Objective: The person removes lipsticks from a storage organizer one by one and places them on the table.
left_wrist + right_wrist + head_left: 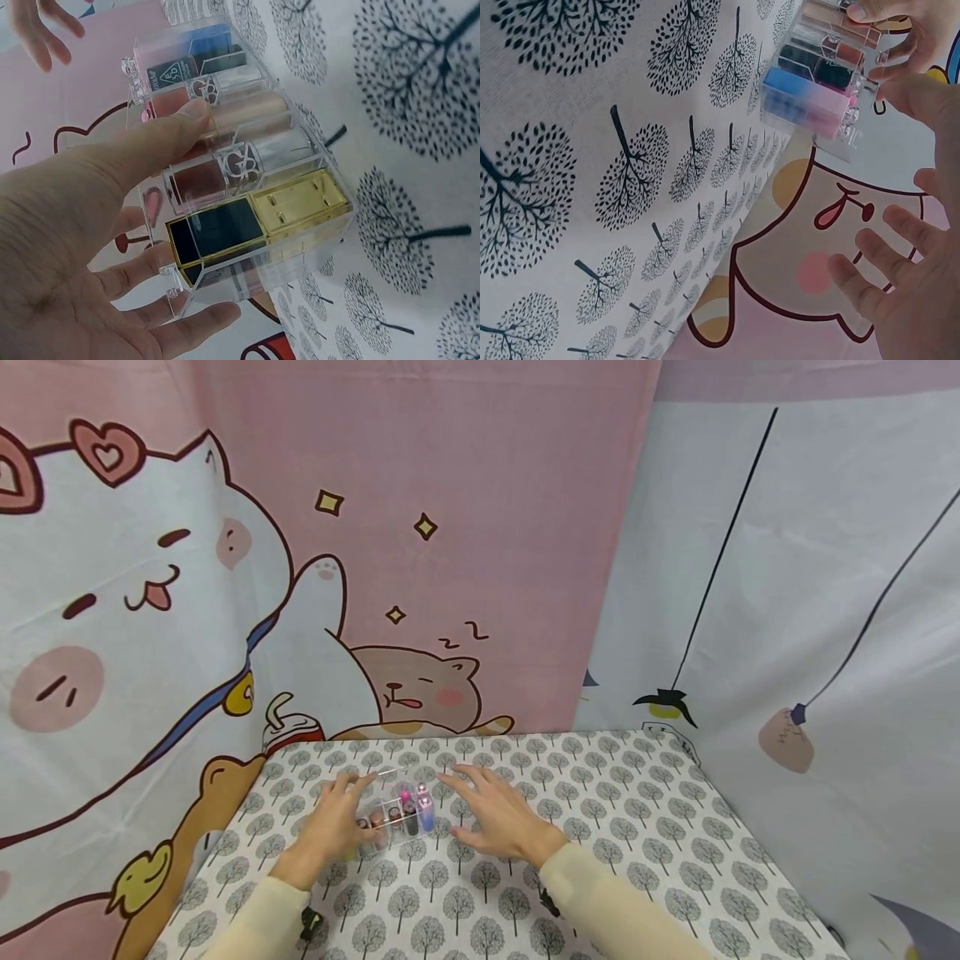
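Note:
A clear plastic organizer box (346, 217) stands on the table, holding several lip products in a row of compartments. My left hand (330, 827) grips its left part. The left thumb (161, 142) lies over the front, across the tubes, and the other fingers reach behind. At that end sits a black and gold lipstick (259, 225). Beside it is a dark red lip gloss (201, 184) with a clear cap. A blue and pink tube (806, 101) fills the opposite end. My right hand (495, 814) hovers right of the box, apart from it, fingers spread and holding nothing.
A white cloth with grey tree prints (487, 910) covers the table. Behind it hangs a pink curtain (487, 527) with cartoon animals. A pale curtain (750, 610) borders the right side.

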A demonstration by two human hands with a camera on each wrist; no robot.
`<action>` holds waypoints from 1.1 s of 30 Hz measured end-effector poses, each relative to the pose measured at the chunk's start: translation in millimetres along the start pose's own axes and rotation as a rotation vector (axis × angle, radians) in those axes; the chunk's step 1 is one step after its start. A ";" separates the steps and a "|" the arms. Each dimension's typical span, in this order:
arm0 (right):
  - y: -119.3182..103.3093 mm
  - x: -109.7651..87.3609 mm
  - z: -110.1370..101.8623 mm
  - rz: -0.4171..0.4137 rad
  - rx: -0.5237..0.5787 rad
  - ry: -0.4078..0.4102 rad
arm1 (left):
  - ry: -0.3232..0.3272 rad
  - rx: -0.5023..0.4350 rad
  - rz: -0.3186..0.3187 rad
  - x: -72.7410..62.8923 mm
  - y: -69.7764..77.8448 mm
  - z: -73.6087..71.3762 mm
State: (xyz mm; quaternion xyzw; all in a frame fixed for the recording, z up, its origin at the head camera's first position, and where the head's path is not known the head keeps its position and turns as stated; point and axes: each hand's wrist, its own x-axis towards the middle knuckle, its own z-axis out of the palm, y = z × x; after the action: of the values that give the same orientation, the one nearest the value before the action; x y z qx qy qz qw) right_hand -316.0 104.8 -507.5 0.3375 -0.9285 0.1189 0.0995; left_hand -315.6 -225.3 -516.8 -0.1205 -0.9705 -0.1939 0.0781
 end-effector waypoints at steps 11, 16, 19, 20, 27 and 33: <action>-1.8 5.8 9.4 0.033 0.005 -0.029 | 0.024 0.038 0.080 -1.0 14.0 5.1; -1.0 6.6 13.9 0.048 0.014 -0.043 | 0.008 0.020 0.096 -1.5 21.3 8.9; -1.3 7.8 14.5 0.061 0.024 -0.050 | 0.008 0.018 0.114 -1.1 25.7 10.7; -1.6 8.7 14.9 0.062 0.028 -0.051 | 0.009 0.021 0.119 -1.0 26.8 11.1; -3.7 15.6 19.6 0.071 0.010 -0.074 | 0.001 0.028 0.144 -0.6 35.0 12.2; 0.0 15.3 19.4 0.089 0.000 -0.090 | -0.031 0.006 0.152 -1.0 42.8 15.4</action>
State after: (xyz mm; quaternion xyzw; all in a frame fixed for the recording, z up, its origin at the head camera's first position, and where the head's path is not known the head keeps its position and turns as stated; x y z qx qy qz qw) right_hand -329.5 90.0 -521.9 0.3007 -0.9461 0.1082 0.0523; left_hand -304.9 -181.0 -515.8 -0.1968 -0.9601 -0.1828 0.0778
